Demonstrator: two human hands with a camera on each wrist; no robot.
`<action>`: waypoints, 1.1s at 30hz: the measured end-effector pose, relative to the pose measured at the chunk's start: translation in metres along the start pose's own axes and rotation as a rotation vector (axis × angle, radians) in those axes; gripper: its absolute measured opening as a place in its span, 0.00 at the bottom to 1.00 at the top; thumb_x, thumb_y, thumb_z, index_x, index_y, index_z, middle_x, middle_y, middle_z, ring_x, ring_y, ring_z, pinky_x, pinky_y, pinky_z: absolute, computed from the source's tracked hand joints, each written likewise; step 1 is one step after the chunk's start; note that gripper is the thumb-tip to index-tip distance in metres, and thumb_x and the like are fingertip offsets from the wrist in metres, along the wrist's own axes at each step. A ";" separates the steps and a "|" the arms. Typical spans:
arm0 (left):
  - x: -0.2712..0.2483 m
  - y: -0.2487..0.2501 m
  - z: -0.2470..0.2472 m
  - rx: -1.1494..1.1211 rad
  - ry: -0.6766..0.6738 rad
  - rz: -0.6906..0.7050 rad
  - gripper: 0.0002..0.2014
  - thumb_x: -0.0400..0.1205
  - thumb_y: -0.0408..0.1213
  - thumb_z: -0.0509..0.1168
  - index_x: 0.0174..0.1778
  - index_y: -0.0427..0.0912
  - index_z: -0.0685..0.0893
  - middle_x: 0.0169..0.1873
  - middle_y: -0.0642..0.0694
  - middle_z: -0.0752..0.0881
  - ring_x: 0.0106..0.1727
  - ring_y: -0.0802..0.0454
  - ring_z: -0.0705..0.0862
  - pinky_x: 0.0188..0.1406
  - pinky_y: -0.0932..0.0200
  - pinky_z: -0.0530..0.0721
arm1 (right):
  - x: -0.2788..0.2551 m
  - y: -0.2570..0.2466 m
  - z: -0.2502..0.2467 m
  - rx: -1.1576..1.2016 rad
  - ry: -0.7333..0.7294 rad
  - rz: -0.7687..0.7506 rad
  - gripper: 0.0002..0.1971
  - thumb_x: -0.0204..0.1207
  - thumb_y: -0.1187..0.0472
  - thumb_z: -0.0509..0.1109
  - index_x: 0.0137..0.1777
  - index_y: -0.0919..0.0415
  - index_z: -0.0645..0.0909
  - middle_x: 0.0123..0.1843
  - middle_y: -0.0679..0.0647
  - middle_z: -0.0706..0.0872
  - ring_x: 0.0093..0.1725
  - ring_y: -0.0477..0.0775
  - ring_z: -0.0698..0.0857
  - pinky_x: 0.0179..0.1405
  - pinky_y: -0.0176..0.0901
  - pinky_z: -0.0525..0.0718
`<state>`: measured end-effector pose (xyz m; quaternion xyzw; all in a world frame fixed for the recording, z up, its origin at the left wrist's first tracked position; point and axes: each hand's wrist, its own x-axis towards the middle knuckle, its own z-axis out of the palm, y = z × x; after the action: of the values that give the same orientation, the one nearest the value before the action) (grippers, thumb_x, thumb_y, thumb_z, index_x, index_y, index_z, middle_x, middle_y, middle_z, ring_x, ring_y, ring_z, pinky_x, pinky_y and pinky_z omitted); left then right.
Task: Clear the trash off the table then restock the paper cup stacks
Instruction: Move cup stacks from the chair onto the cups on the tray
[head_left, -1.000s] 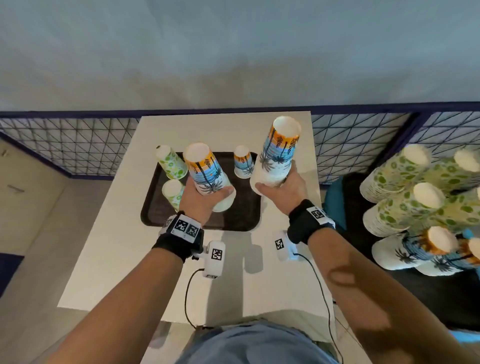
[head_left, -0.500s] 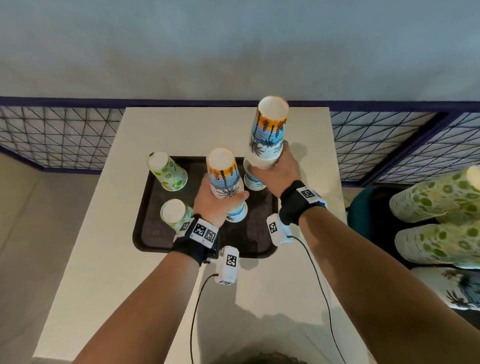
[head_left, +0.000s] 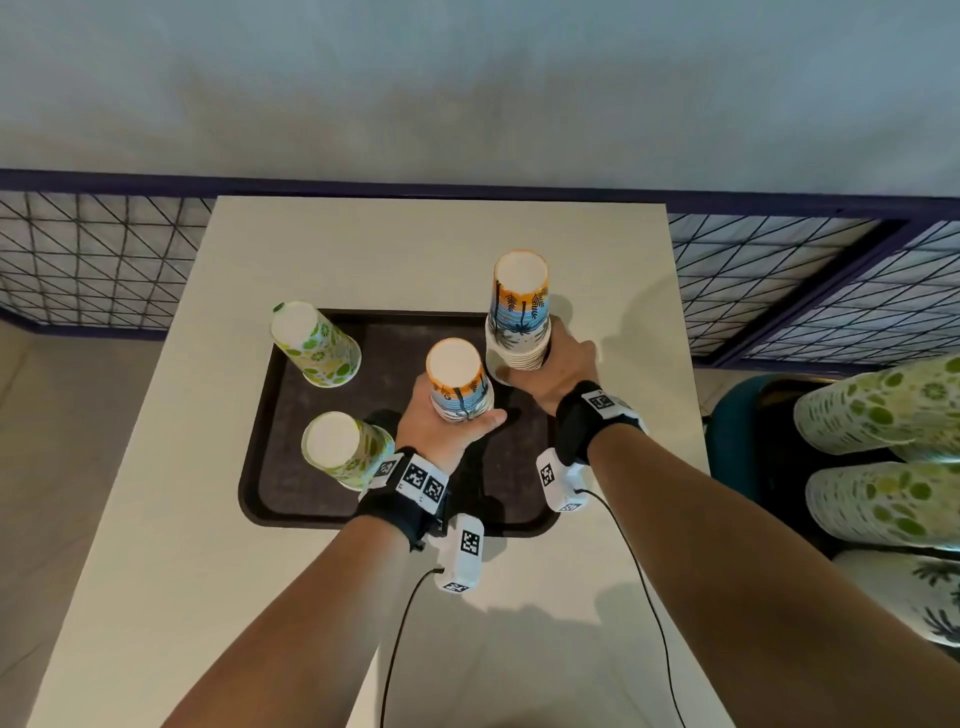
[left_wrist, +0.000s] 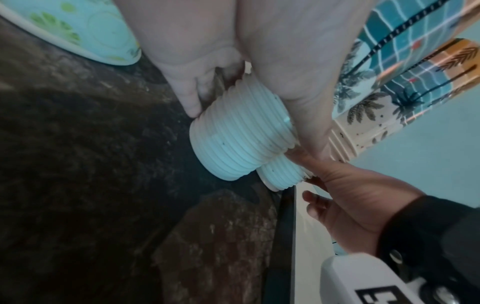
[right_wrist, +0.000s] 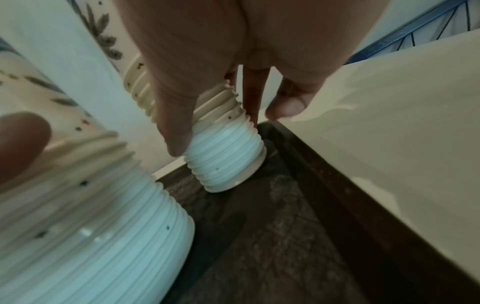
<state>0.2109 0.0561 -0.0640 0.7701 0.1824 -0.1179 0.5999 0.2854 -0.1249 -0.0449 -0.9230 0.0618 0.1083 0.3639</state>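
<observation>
Left hand: fingers wrapped round short palm-print stack, upright on tray. Right hand: curled round tall palm-print stack at tray's far right corner; base apparently touching tray.

The cup stack you hold over the tray looks like smooth printed paper, and its rolled white rims make little ridges near the tray floor. That tray looks like dark plastic, with a rough, scuffed, dull floor and a smoother raised edge. The table under the tray is a smooth, dull cream top, the fence behind the table looks like thin dark metal wire, and the wrist bands just above the tray look like black cloth.
</observation>
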 end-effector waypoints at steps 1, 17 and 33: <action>0.000 0.001 0.000 0.000 -0.002 -0.013 0.58 0.52 0.62 0.89 0.78 0.52 0.74 0.68 0.52 0.87 0.72 0.49 0.86 0.79 0.41 0.83 | 0.000 0.001 0.001 -0.008 -0.002 0.002 0.40 0.65 0.37 0.83 0.74 0.52 0.74 0.69 0.51 0.88 0.70 0.62 0.83 0.80 0.62 0.69; -0.098 -0.021 0.010 0.060 -0.021 -0.298 0.55 0.71 0.48 0.86 0.90 0.40 0.64 0.75 0.41 0.85 0.75 0.44 0.84 0.75 0.49 0.79 | -0.147 0.090 -0.062 0.416 0.130 0.051 0.36 0.71 0.60 0.85 0.78 0.49 0.74 0.65 0.49 0.81 0.41 0.38 0.79 0.42 0.24 0.79; -0.225 0.080 0.229 0.084 -0.417 0.122 0.26 0.63 0.58 0.80 0.58 0.61 0.88 0.52 0.50 0.93 0.48 0.51 0.92 0.47 0.48 0.92 | -0.357 0.283 -0.152 0.258 0.198 0.328 0.11 0.73 0.56 0.83 0.40 0.51 0.82 0.34 0.45 0.84 0.33 0.43 0.80 0.32 0.26 0.76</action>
<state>0.0489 -0.2134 0.0389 0.7629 0.0026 -0.2457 0.5980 -0.0913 -0.4221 -0.0358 -0.8526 0.2595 0.0662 0.4487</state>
